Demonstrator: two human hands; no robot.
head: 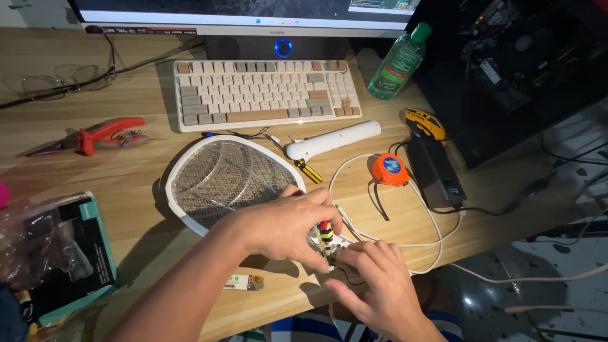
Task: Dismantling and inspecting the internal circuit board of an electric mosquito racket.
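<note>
Small white part [334,248] sits at the desk's [158,228] front edge, pinched steady by the right hand [373,285]; left hand [285,225] grips a striped screwdriver [325,232] upright onto it; racket-shaped bug zapper [225,177] lies just behind.

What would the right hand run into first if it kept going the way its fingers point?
The right hand points up and left toward the small white part with the yellow-and-black screwdriver that the left hand grips. It would likely meet those first, then the left hand's fingers; depth is unclear.
</note>
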